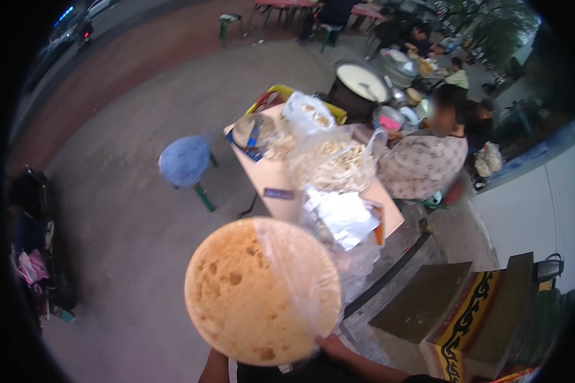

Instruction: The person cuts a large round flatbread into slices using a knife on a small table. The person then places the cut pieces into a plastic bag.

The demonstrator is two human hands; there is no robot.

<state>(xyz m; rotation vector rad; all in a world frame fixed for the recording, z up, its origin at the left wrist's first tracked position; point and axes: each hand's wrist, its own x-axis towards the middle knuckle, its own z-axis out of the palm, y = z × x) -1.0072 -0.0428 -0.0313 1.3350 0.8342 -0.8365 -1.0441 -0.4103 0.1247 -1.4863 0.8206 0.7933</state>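
Observation:
A large round flatbread (239, 292), golden with browned spots, is held up before me. Clear plastic film (290, 268) covers its right part. My right hand (334, 348) grips the lower right edge, where film and bread meet. Below the lower left edge, my left hand (217, 364) reaches underneath and supports the bread; its fingers are hidden. Just beyond stands a pale table (261, 174). On it are a clear plastic bag of pale strips (340, 160), a silver foil sheet (347, 218) and a board (249, 129) with a blue-handled tool (254, 136).
A blue-topped stool (184, 160) stands left of the table. A seated person (424, 160) is at its right side. Behind it is a large pot of white liquid (362, 82). Steps with a patterned yellow edge (465, 321) rise at lower right. A parked two-wheeler (38, 230) appears at far left.

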